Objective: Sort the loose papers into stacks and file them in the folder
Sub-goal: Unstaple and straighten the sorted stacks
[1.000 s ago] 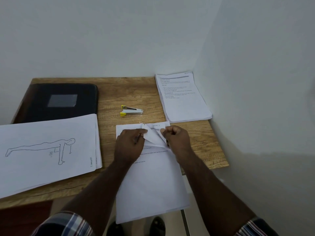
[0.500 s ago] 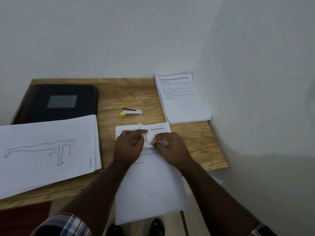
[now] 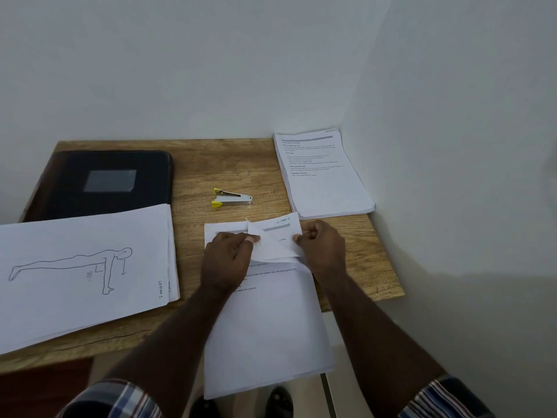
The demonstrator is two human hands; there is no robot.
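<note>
Both hands on the middle stack (image 3: 265, 321): left hand (image 3: 227, 260) pins the top edge, right hand (image 3: 321, 247) pinches the folded-back corner (image 3: 275, 239); peel slowly, keep sheets square.

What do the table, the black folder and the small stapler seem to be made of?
The table looks like wood or a wood-look laminate: light brown, matte, with grain lines. The black folder seems leather-like or plastic, with a smooth dull surface, rounded corners and a grey panel on the cover. The stapler appears to be shiny silver metal with yellow plastic ends.
</note>
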